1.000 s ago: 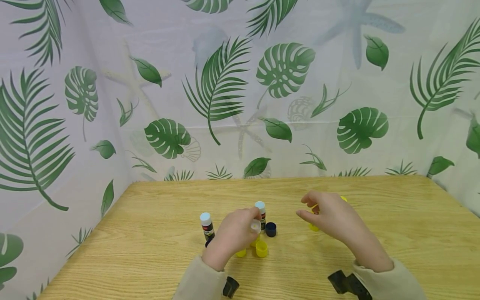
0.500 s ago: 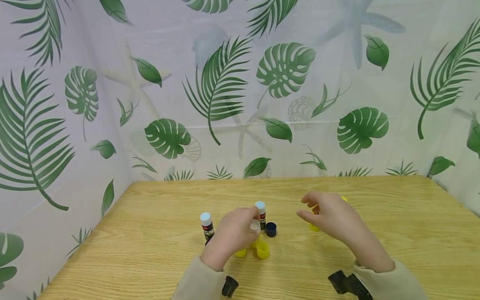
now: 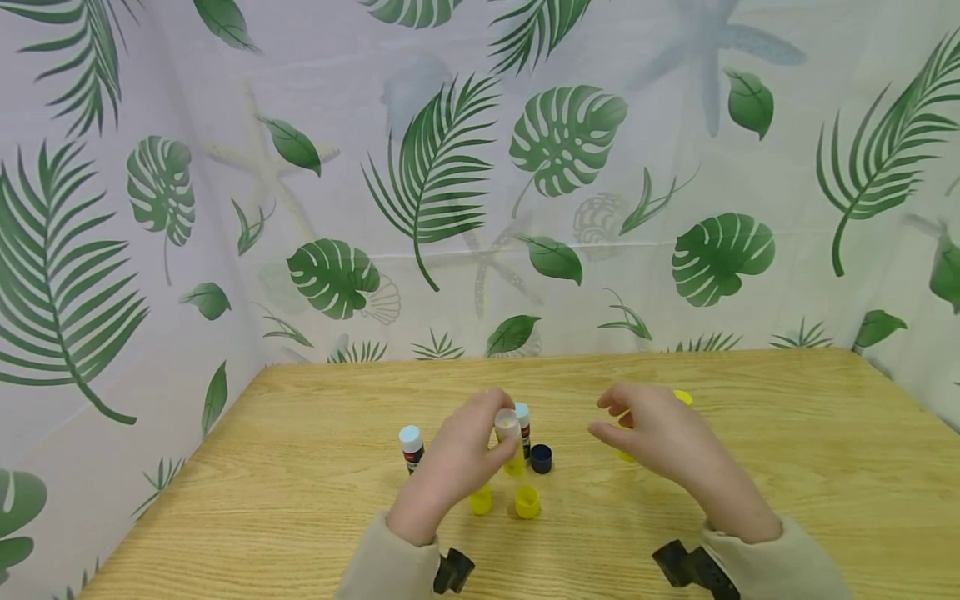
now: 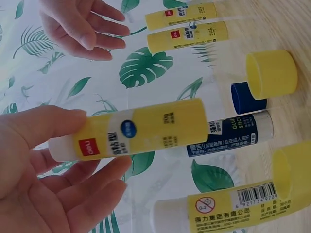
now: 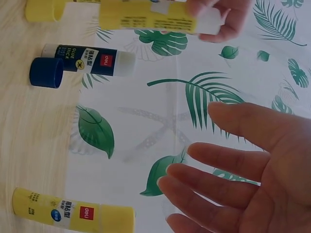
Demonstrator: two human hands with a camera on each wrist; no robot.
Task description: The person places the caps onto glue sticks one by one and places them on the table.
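My left hand (image 3: 467, 450) holds a yellow glue stick (image 4: 146, 128) upright, thumb and fingers at its white upper end. The glue stick is uncapped. In the left wrist view its yellow base is above the table, clear of the wood. My right hand (image 3: 663, 429) hovers at the right with relaxed, parted fingers and nothing in them. Just beyond that hand stand two capped yellow glue sticks (image 4: 187, 36), mostly hidden by it in the head view. Two yellow caps (image 3: 527, 502) lie on the table below my left hand.
A navy glue stick (image 5: 92, 60) with a white top stands behind the held one, with a navy cap (image 3: 541, 459) beside it. Another navy glue stick (image 3: 411, 448) stands left of my left hand. An uncapped yellow glue stick (image 4: 228, 211) stands nearby. Leaf-patterned cloth (image 3: 450, 317) backs the table.
My left hand has risen, lifting the yellow glue stick up off the table among the caps. My right hand has hardly moved.
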